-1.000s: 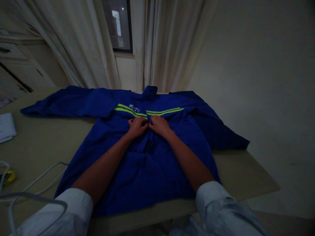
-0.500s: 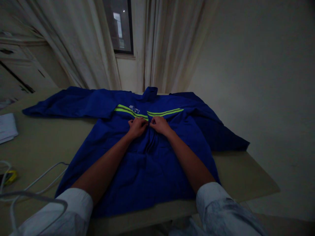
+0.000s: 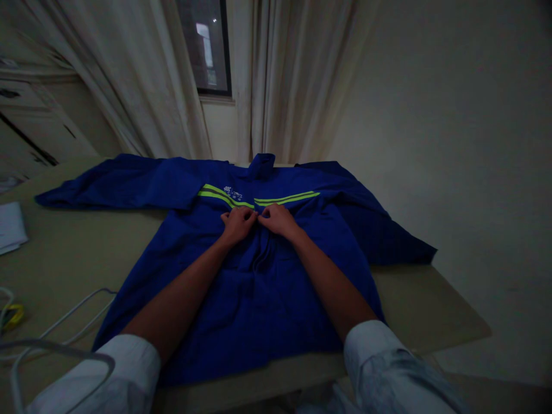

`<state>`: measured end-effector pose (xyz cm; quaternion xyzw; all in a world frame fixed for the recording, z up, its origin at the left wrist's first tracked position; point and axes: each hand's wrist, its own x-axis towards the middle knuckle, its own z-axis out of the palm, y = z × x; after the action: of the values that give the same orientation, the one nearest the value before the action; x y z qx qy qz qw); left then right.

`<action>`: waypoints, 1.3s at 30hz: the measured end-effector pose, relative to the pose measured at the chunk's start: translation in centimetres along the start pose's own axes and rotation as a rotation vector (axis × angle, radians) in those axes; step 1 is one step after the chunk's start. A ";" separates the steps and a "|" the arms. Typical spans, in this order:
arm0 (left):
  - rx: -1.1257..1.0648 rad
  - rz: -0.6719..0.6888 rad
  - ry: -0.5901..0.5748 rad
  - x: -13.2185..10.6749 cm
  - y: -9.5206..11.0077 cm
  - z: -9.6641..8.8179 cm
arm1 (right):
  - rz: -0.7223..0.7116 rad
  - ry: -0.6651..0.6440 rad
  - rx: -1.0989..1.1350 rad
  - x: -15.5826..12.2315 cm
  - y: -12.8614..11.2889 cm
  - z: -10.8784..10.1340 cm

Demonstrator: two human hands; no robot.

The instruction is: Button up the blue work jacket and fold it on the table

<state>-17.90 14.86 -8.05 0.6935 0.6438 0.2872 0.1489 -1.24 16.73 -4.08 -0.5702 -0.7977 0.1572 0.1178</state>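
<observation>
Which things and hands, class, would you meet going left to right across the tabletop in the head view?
Folded white item, blue jacket's first sleeve, left hand, right hand, jacket's other sleeve.

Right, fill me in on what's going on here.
A person is working at the front of a blue jacket spread on a table, sleeves out to both sides. The left hand and right hand pinch at its front opening, just below the yellow-green stripes, fingertips almost meeting. Exactly which part they pinch is too small and dark to make out.
</observation>
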 end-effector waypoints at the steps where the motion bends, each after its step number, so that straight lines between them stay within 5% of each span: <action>1: -0.020 -0.001 0.005 0.0 0.1 -0.1 | -0.002 -0.011 0.013 0.0 0.0 -0.1; 10: -0.055 0.026 0.051 -0.4 -0.1 -0.5 | -0.095 0.067 0.175 0.8 0.6 0.1; 17: 0.108 0.152 -0.035 -0.9 -0.3 0.2 | 0.032 0.148 0.228 1.1 1.1 0.8; 26: 0.089 0.214 0.022 -0.9 -0.8 0.3 | 0.028 0.133 0.075 0.5 0.4 0.7; 33: 0.165 0.360 0.049 -1.7 0.4 -1.0 | 0.070 0.086 0.219 1.3 0.5 0.8; 39: 0.178 0.305 0.048 -1.9 0.8 -0.8 | 0.050 0.054 0.260 1.1 0.8 0.3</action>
<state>-17.75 12.78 -7.38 0.7864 0.5576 0.2647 0.0261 -0.97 17.95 -4.66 -0.5740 -0.7526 0.2466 0.2081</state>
